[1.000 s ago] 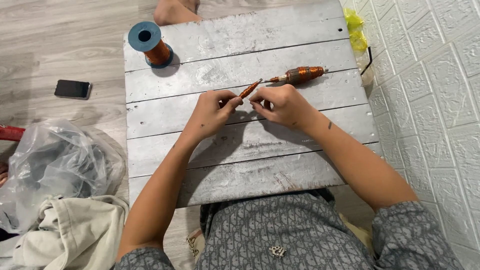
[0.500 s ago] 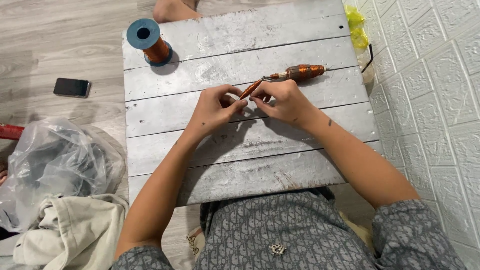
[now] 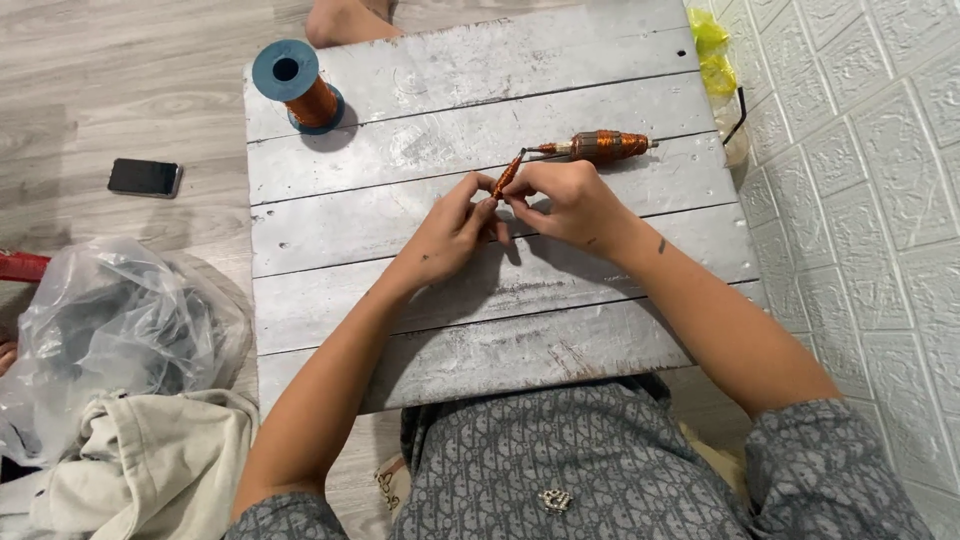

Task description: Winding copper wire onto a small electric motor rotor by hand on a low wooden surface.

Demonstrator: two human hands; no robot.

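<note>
My left hand (image 3: 445, 232) and my right hand (image 3: 565, 203) meet over the middle of a grey plank table (image 3: 400, 300). Both pinch a short coil of copper wire (image 3: 506, 177) between their fingertips. A thin wire runs from that coil up to a copper-wound rotor (image 3: 600, 146) lying on the table just beyond my right hand. A spool of copper wire (image 3: 298, 86) with blue flanges stands at the table's far left corner.
A dark phone (image 3: 145, 177) lies on the wooden floor to the left. A clear plastic bag (image 3: 105, 335) and cream cloth (image 3: 165, 465) sit at lower left. A yellow bag (image 3: 712, 48) hangs by the white tiled wall (image 3: 870, 180). Someone's bare foot (image 3: 345, 18) shows beyond the table.
My hands stay together on the small coil, which has tilted slightly more upright. The rotor and spool have not moved.
</note>
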